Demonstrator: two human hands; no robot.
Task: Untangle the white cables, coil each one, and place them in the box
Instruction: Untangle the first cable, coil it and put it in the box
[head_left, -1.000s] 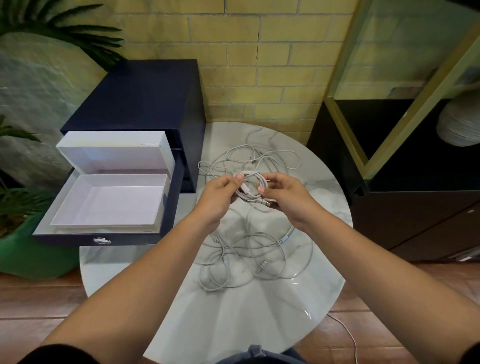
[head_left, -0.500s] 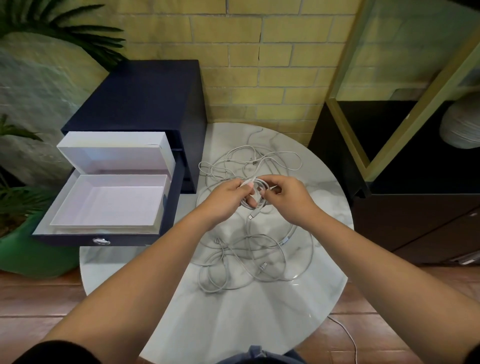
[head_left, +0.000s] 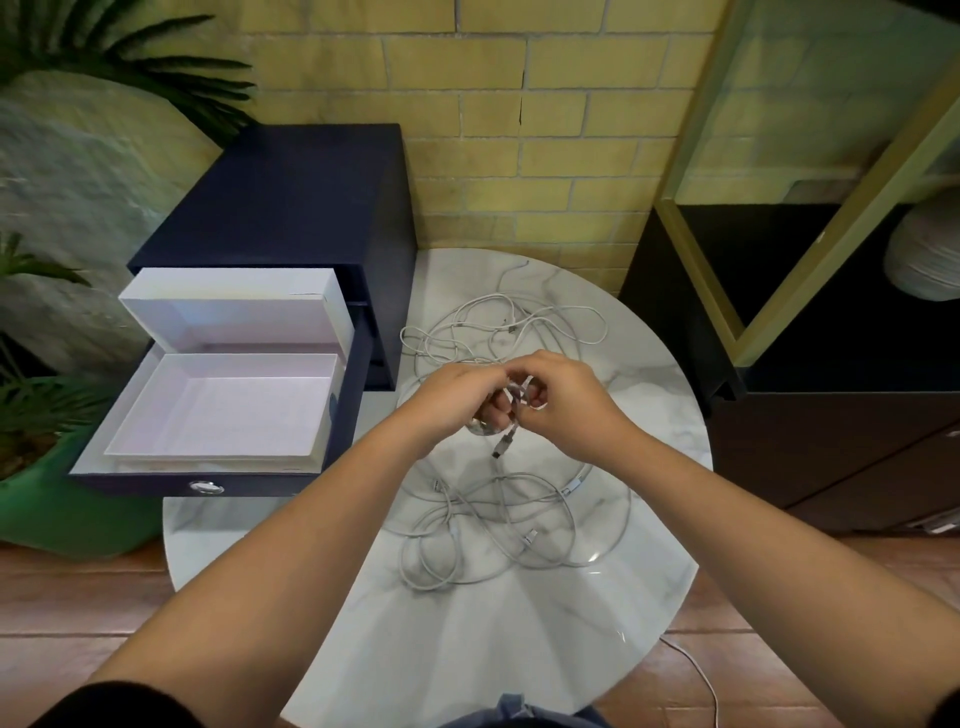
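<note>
Above the middle of the round marble table (head_left: 519, 649), both hands meet on a small coiled white cable (head_left: 514, 397). My left hand (head_left: 457, 397) grips the coil with curled fingers. My right hand (head_left: 563, 400) pinches it from the right. A connector end (head_left: 501, 446) dangles below the hands. A tangle of white cables (head_left: 493, 525) lies on the table nearer to me, and another loose cable loop (head_left: 514, 322) lies behind the hands. The open white box (head_left: 223, 405) sits in a pulled-out drawer at the left, with nothing in it.
The dark blue drawer cabinet (head_left: 291, 208) stands against the brick wall at left. A dark cabinet with a gold frame (head_left: 831, 364) flanks the table on the right. Green plants (head_left: 47, 415) sit at far left. One cable (head_left: 696, 670) trails on the wooden floor.
Both hands have closed in tighter around the coil and the right hand has shifted its hold on it. The connector end now hangs free below the hands.
</note>
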